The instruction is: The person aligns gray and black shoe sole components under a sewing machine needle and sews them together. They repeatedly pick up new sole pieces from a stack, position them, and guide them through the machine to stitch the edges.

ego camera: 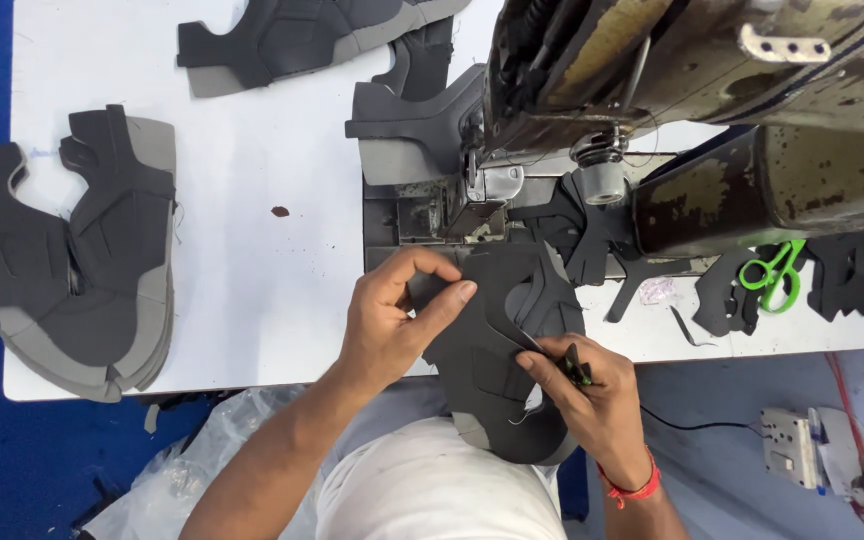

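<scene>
Sewing bench seen from above; all places are taken from the sewing machine, a worn metal unit at the upper right of the white table.

Progress, as a judgement: the dark shoe upper piece is off the needle area and sits just in front of the machine, hanging over the table's near edge toward the person's lap. It looks stitched and at the thread-trimming stage, not under the foot. Finished-looking uppers are piled well left of the machine: a large stack of grey-black uppers at the table's left edge, and another upper at the far side. One more grey upper lies touching the machine's left side. Small black cut pieces lie under the machine's right part, with green-handled scissors beside them. How many pieces are left cannot be told.

Hand pose: left hand comes in from the lower left, forearm angled up, fingers curled, thumb and fingertips pinching the upper piece's top edge just in front of the machine bed. Right hand is in front of and below the machine, wrist with a red thread band, fingers closed around a small dark thread snip and pressing its tip against the piece's right edge. Blade position is too small to tell.
</scene>
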